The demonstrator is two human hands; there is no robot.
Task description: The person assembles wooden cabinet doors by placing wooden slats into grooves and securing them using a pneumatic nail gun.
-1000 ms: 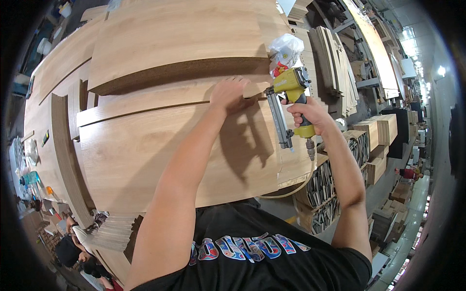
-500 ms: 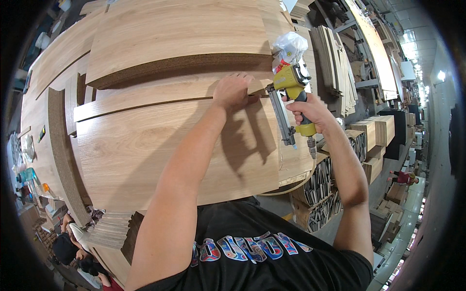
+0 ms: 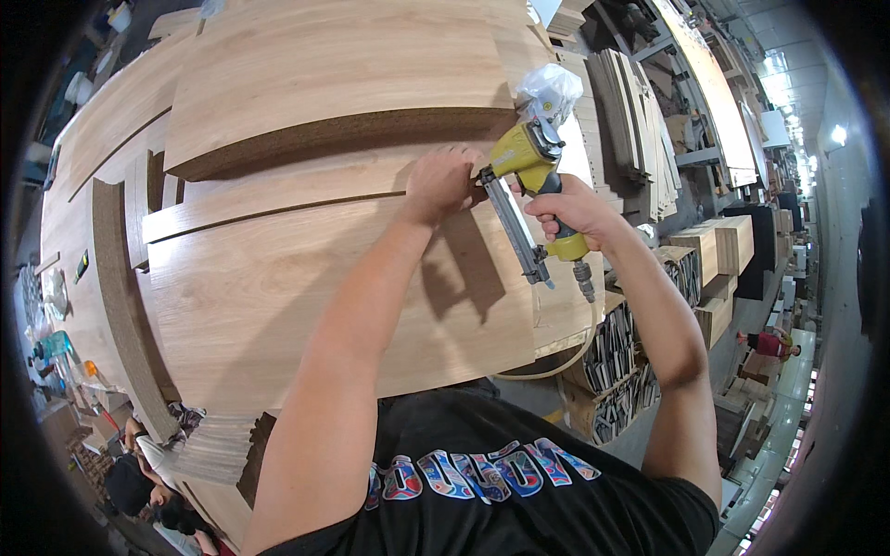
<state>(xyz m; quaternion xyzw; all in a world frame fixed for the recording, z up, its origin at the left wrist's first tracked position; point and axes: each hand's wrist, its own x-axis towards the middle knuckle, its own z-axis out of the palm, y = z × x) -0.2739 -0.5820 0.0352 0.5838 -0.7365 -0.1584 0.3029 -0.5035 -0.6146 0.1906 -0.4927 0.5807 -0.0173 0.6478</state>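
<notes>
Head view – I see the left hand (image 3: 443, 183) pressing the wood strip (image 3: 306, 190) flat so it can't shift, the right hand (image 3: 567, 206) wrapped around the yellow nail gun (image 3: 530, 185) – nose at the joint.

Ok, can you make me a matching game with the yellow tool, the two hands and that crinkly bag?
Things:
1. yellow pneumatic nail gun
2. left hand
3. right hand
4. crumpled clear plastic bag

Places or states:
A. pressed flat on the narrow wooden strip
B. wrapped around the tool's handle
C. lying at the right end of the thick top wooden panel
D. nose set against the wood, next to the left hand

Pairs: 1-D, 2-A, 3-B, 4-C
</notes>
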